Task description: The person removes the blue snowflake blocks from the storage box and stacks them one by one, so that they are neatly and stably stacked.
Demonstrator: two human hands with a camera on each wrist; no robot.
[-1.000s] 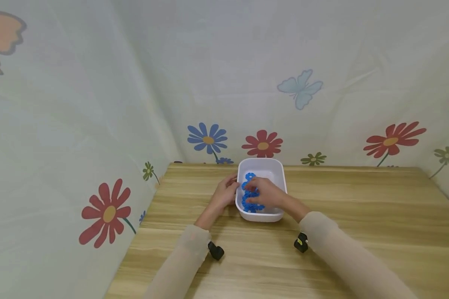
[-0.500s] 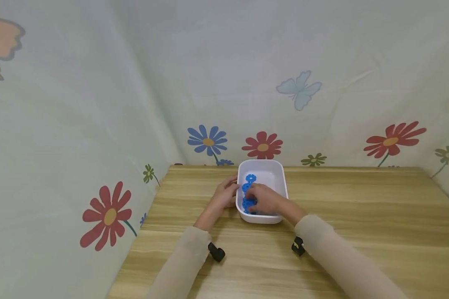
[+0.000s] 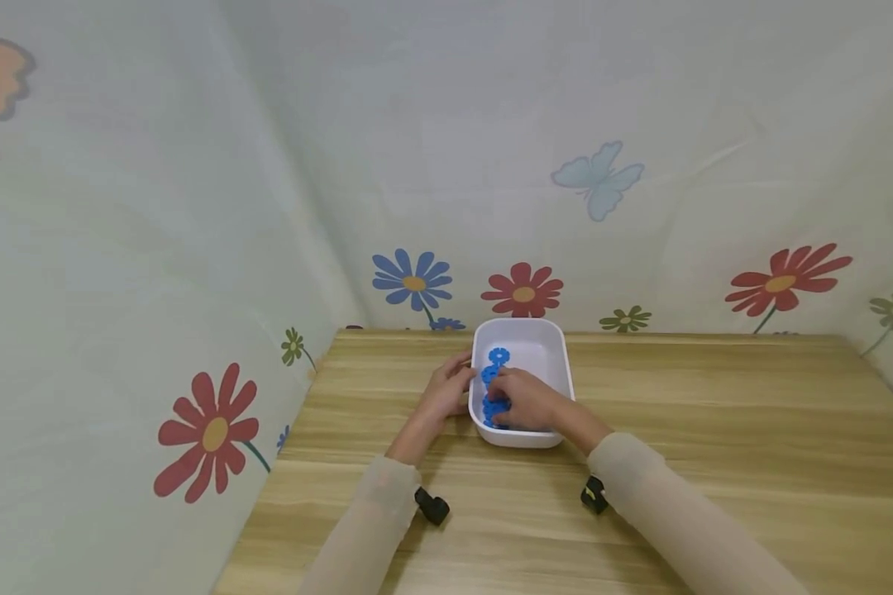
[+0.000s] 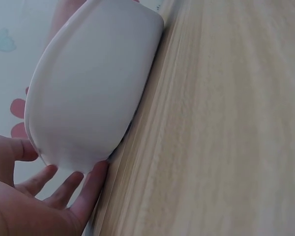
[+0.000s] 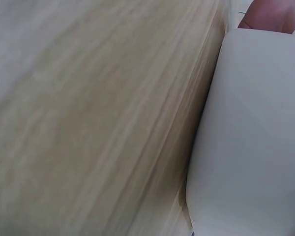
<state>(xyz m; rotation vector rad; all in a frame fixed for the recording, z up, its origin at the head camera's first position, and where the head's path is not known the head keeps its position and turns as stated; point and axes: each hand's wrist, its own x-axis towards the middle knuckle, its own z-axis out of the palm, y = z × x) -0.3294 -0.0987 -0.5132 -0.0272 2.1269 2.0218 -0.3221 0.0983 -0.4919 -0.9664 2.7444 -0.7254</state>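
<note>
A white plastic box [image 3: 554,364] stands on the table. Inside it, along the left side, lie several blue flower-shaped discs [image 3: 499,356] with notched edges. My left hand [image 3: 443,388] touches the box's left side from outside. In the left wrist view, its thumb meets the wall near the rim and its extended fingers [image 4: 65,189] touch the wall lower down. My right hand [image 3: 530,400] reaches over the right rim into the box, its fingers bent down onto the blue discs. Those fingertips are hidden, so I cannot tell whether they pinch one.
The wood-grain table [image 3: 707,430] extends to both sides of the box. A pale cloth with printed flowers and butterflies [image 3: 599,180] hangs behind and at the left. Black devices [image 3: 433,506] sit under both wrists.
My right hand has moved slightly left and nearer to me within the box, over the lower discs, then stayed nearly still. My left hand has kept its place.
</note>
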